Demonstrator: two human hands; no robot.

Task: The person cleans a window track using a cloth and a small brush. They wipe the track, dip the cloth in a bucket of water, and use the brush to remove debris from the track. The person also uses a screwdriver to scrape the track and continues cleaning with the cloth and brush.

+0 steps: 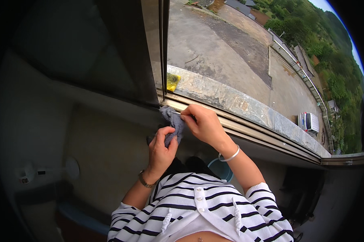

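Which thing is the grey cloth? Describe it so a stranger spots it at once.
Follow the long metal window track left to the dark frame. Just below there, the left hand grips the grey cloth, with the right hand at its upper end. Crumpled fabric sets it apart from the straight track and the bright yellow item on the stone ledge.

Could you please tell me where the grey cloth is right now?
In the head view, the grey cloth is just left of centre, gripped in the left hand beside the right hand, its upper end at the window track.
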